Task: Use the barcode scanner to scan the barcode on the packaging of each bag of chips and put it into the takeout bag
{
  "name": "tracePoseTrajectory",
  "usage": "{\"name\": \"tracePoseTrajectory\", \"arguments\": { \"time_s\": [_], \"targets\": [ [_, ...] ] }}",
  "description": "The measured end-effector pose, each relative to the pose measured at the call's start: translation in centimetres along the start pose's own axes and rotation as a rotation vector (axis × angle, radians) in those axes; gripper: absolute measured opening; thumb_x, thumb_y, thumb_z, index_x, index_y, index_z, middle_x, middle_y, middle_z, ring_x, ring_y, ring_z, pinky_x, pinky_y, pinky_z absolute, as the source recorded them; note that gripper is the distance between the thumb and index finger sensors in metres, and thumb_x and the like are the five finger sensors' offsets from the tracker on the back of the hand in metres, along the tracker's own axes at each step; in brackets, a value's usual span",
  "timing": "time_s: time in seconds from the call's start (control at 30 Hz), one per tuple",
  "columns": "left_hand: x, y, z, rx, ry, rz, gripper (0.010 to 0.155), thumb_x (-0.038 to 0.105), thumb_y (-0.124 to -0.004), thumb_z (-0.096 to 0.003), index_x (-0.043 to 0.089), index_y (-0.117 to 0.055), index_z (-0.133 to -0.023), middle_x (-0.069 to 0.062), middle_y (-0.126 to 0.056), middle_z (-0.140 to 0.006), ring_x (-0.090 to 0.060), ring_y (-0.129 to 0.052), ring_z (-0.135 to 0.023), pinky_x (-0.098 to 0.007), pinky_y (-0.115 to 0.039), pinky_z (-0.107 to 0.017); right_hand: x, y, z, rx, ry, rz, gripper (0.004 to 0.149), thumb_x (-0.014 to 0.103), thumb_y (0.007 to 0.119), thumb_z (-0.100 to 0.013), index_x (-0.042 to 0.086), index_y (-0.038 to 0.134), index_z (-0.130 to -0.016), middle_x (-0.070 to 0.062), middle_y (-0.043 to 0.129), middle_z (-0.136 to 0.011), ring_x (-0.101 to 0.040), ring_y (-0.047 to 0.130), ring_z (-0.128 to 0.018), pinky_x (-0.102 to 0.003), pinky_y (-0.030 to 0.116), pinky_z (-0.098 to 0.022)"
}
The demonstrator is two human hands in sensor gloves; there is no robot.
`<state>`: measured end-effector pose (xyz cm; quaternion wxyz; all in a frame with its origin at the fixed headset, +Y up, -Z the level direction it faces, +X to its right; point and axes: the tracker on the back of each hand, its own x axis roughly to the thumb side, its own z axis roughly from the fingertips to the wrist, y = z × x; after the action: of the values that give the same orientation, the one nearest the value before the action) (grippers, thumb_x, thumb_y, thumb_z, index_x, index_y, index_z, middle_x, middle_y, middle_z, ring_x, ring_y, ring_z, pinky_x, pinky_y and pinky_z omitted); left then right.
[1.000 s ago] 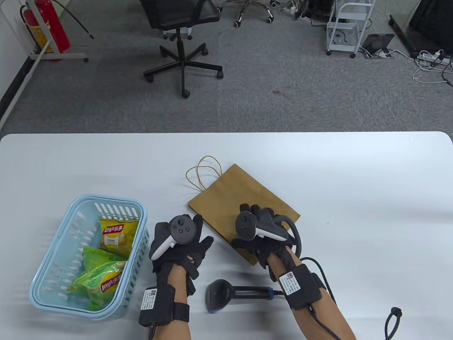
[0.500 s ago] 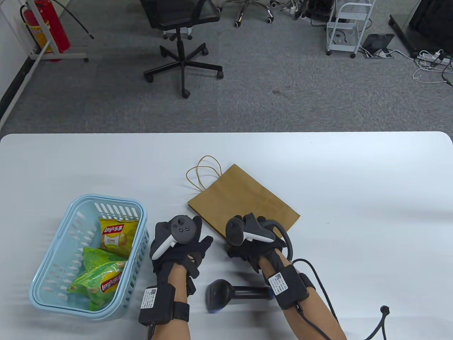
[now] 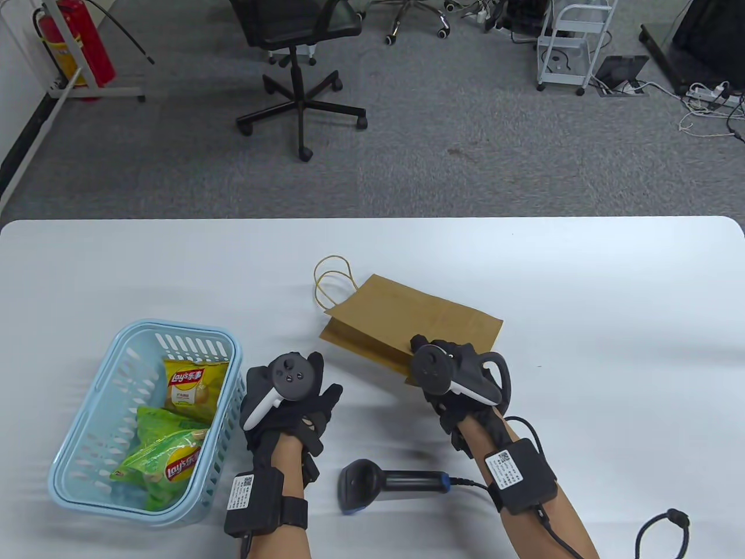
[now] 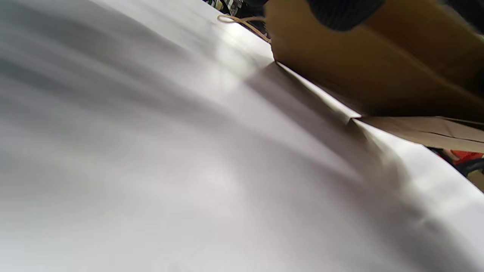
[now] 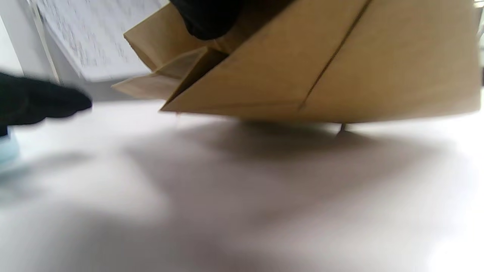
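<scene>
A brown paper takeout bag (image 3: pixel 407 317) with twine handles is tilted up at mid-table. My right hand (image 3: pixel 428 356) grips its near bottom corner; in the right wrist view the takeout bag (image 5: pixel 340 68) hangs clear of the table with a gloved fingertip (image 5: pixel 210 17) on it. My left hand (image 3: pixel 323 378) hovers flat with spread fingers left of the bag, holding nothing. The black barcode scanner (image 3: pixel 384 482) lies on the table between my wrists. A yellow bag of chips (image 3: pixel 189 387) and green bags of chips (image 3: pixel 166 460) lie in the blue basket (image 3: pixel 125 343).
The white table (image 3: pixel 582 349) extends right and back of the bag. The scanner's cable (image 3: pixel 657 527) loops at the lower right. An office chair (image 3: pixel 297 70) and a cart (image 3: pixel 573 41) stand on the floor beyond the table.
My right hand has moved right and raised the bag's near edge, turning and tilting the bag. My left hand has drifted a little to the left. The scanner has not moved.
</scene>
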<state>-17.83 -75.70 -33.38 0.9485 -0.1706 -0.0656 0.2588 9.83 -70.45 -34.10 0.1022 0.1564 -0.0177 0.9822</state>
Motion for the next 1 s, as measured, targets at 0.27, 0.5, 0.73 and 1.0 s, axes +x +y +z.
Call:
{"name": "tracePoseTrajectory", "arguments": {
  "time_s": [0.27,0.5,0.73,1.0],
  "targets": [
    [0.1,0.8,0.3,0.092,-0.085,0.236,0.08,0.048,-0.057,-0.0573,0.003,-0.029,-0.118,-0.034,-0.02,-0.114,-0.067,-0.018,-0.096,-0.076,-0.03,-0.062,-3.2,-4.6,3.3,-0.243,-0.123,-0.37,0.051,0.024,0.065,-0.059,0.006,0.069,-0.106,-0.027,0.091,-0.09,-0.049,0.101,-0.074,-0.064,0.082,-0.054],
    [0.5,1.3,0.8,0.184,-0.206,0.583,0.083,0.048,-0.056,-0.0582,0.0,-0.022,-0.117,-0.034,-0.026,-0.115,-0.068,-0.028,-0.097,-0.076,-0.037,-0.062,-3.9,-7.4,4.8,-0.241,-0.334,-0.775,0.05,0.025,0.066,-0.059,0.008,0.07,-0.106,-0.025,0.092,-0.089,-0.047,0.102,-0.073,-0.062,0.083,-0.054],
    [1.5,1.4,0.8,0.17,-0.35,0.839,0.081,0.044,-0.056,-0.0601,0.001,-0.016,-0.117,-0.033,-0.024,-0.116,-0.067,-0.031,-0.099,-0.076,-0.039,-0.064,-3.1,-7.5,4.9,-0.149,-0.467,-0.91,0.049,0.026,0.067,-0.06,0.007,0.072,-0.105,-0.025,0.094,-0.088,-0.046,0.103,-0.072,-0.062,0.083,-0.054],
    [1.8,1.5,0.8,0.205,-0.351,0.846,0.068,0.039,-0.061,-0.0598,0.007,-0.044,-0.118,-0.029,-0.049,-0.115,-0.061,-0.055,-0.099,-0.074,-0.051,-0.064,-5.2,-8.4,5.2,-0.248,-0.37,-0.861,0.05,0.026,0.067,-0.06,0.004,0.072,-0.104,-0.023,0.095,-0.087,-0.045,0.103,-0.073,-0.061,0.083,-0.055]
  ]
}}
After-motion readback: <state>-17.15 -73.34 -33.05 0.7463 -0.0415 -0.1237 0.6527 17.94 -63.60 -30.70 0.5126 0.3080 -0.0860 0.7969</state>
